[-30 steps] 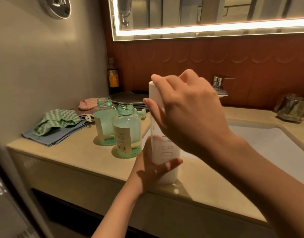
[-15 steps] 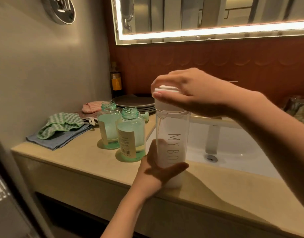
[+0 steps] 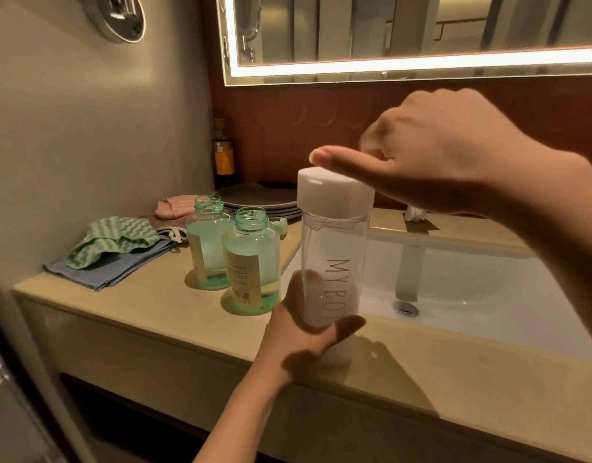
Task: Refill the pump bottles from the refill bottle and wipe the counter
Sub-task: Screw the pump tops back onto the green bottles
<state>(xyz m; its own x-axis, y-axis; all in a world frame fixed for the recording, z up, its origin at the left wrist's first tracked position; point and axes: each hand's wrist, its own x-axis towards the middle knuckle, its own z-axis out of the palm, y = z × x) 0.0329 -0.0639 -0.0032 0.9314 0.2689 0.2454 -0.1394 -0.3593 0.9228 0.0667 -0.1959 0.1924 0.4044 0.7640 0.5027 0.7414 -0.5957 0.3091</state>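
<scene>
on my feed the left hand (image 3: 304, 332) wraps round the lower body of the clear refill bottle (image 3: 334, 262), thumb across its front, clamping it upright at the front edge of the counter (image 3: 137, 312), just left of the sink basin (image 3: 488, 295). the right hand (image 3: 431, 162) sits over the white cap (image 3: 334, 192), thumb laid along the top, fingers curled behind, gripping it. the near pump bottle (image 3: 253, 262) and far pump bottle (image 3: 206, 248) stand open-necked, holding green liquid, just beside each other, left of the refill bottle. a green zigzag cloth (image 3: 114, 238) lies on a blue cloth (image 3: 100, 272) at the counter's left edge.
</scene>
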